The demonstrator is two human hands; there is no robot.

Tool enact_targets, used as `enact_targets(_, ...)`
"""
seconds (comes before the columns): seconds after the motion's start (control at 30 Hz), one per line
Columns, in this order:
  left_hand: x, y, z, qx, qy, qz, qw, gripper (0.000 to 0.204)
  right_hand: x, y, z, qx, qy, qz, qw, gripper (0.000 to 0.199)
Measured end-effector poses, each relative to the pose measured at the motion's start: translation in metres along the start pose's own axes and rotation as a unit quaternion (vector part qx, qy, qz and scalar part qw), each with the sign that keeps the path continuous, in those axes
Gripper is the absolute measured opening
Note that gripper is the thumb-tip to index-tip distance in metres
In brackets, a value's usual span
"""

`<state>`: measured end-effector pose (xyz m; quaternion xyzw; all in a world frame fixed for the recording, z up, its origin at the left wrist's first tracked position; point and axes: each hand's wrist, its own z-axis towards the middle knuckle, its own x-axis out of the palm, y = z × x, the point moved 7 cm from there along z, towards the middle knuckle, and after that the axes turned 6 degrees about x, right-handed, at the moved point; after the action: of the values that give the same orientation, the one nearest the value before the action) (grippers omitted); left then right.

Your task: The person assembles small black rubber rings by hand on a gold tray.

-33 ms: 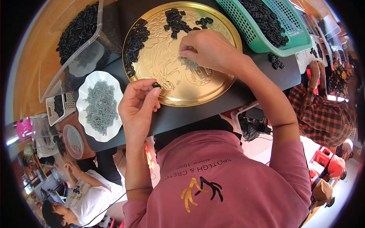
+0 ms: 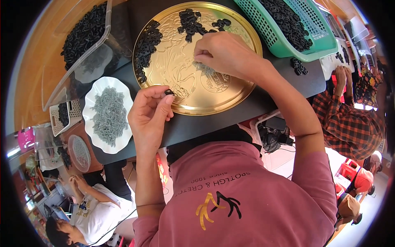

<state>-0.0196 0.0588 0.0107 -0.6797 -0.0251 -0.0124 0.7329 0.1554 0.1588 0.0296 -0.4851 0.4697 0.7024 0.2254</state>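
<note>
My left hand (image 2: 149, 110) is closed at the near left rim of a round gold tray (image 2: 170, 53), pinching a small black plastic part (image 2: 169, 92) between thumb and fingertips. Over the tray's right half, my right hand (image 2: 226, 53) has its fingers bent together above a small heap of thin silvery pieces (image 2: 202, 67), perhaps screws. Its fingertips are mostly hidden, so whatever they hold does not show. Black parts (image 2: 147, 51) line the tray's left side, and another group of black parts (image 2: 190, 24) lies toward the far rim.
A white scalloped dish (image 2: 87, 113) of similar silvery pieces stands left of the tray. Beyond it is a clear bin (image 2: 108, 24) of black parts. A green basket (image 2: 269, 31) of them sits far right, with loose parts (image 2: 299, 66) beside it. People work on both sides.
</note>
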Motion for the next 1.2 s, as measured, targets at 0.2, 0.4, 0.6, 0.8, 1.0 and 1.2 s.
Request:
enact_targets(0.2, 0.001, -0.002, 0.002, -0.007, 0.003, -0.005, 1.000, 0.017, 0.005, 0.012, 0.003, -0.044, 0.007, -0.116, 0.992, 0.013)
enact_targets(0.4, 0.006, 0.001, 0.007, -0.009, 0.011, -0.049, 0.999, 0.016, 0.002, 0.035, -0.001, -0.144, -0.066, -0.191, 0.969, 0.012)
enact_targets(0.6, 0.012, 0.001, 0.011, -0.018, 0.001, -0.126, 0.992, 0.015, 0.003, 0.026, 0.009, -0.118, -0.047, -0.158, 0.979, 0.013)
enact_targets(0.8, 0.015, 0.008, 0.017, -0.041, 0.004, -0.163, 0.986, 0.015, -0.007, -0.011, 0.005, 0.009, -0.019, 0.170, 0.985, 0.014)
enact_targets(1.0, 0.026, 0.003, 0.017, -0.057, 0.012, -0.191, 0.980, 0.015, -0.008, -0.002, -0.014, 0.121, 0.062, 0.492, 0.860, 0.019)
enact_targets(1.2, 0.036, 0.001, 0.018, -0.043, 0.005, -0.233, 0.971, 0.014, 0.000, 0.018, -0.031, 0.104, 0.058, 0.571, 0.813, 0.018)
